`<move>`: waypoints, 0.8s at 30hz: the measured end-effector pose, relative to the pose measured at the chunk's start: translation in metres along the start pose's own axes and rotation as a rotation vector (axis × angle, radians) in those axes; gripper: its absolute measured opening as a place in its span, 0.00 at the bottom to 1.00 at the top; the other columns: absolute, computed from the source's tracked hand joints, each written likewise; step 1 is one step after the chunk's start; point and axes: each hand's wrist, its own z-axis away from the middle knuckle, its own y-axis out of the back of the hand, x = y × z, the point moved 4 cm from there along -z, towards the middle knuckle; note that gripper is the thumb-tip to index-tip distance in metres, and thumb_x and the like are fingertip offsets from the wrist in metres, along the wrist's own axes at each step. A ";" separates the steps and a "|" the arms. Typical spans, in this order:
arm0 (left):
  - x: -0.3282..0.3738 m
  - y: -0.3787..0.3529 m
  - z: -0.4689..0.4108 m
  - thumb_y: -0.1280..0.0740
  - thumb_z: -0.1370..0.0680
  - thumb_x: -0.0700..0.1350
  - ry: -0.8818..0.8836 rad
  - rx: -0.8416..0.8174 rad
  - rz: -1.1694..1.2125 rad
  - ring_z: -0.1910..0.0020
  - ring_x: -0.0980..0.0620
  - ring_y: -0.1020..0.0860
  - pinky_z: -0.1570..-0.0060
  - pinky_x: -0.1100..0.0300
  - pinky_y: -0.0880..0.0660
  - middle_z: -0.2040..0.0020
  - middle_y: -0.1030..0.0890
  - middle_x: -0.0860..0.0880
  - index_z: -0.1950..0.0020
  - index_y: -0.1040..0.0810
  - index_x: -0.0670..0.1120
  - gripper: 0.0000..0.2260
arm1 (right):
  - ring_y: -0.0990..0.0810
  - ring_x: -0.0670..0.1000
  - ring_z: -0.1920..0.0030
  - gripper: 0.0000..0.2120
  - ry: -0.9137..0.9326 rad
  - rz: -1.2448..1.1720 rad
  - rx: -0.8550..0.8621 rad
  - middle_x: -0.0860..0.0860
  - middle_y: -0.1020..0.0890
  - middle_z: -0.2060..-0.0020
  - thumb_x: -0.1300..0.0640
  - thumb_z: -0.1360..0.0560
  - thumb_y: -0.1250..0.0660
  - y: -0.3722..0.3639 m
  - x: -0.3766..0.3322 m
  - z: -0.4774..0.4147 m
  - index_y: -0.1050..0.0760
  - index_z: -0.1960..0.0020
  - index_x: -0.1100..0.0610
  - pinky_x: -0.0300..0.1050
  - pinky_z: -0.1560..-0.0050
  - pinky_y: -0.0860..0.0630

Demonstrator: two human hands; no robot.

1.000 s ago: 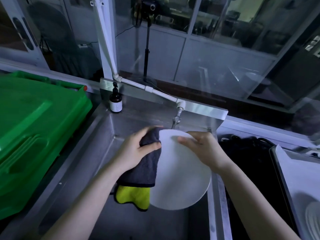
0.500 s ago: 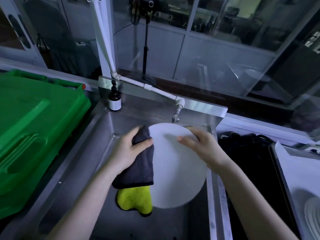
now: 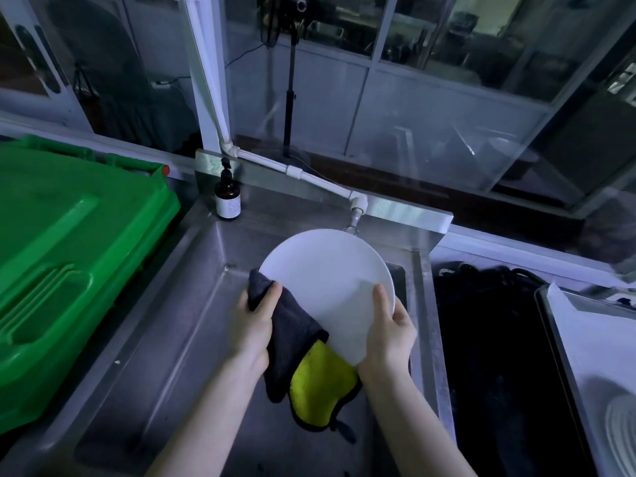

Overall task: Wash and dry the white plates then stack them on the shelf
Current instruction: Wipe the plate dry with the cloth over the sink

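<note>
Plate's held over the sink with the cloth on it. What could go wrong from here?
1. The right hand pinches the white plate at its near rim, tilted above the steel sink; a slip could drop and chip it.
2. Its far rim looks close to the tap nozzle; lifting could knock it.
3. The cloth in the left hand dangles its yellow end toward the basin and may get wet.

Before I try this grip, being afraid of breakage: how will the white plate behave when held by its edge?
Probably stiff: the white plate shows no sag though the right hand grips only its rim. Likely slippery, since its face looks smooth. Possibly fragile if dropped into the steel sink.
</note>
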 end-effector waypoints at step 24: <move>0.055 0.003 -0.038 0.34 0.22 0.55 0.238 -0.342 -0.101 0.66 0.57 0.16 0.63 0.60 0.26 0.65 0.15 0.51 0.56 0.18 0.49 0.11 | 0.19 0.54 0.37 0.19 1.685 1.274 -0.819 0.51 0.19 0.36 0.61 0.21 0.44 0.005 -0.056 0.042 0.19 0.36 0.55 0.51 0.43 0.19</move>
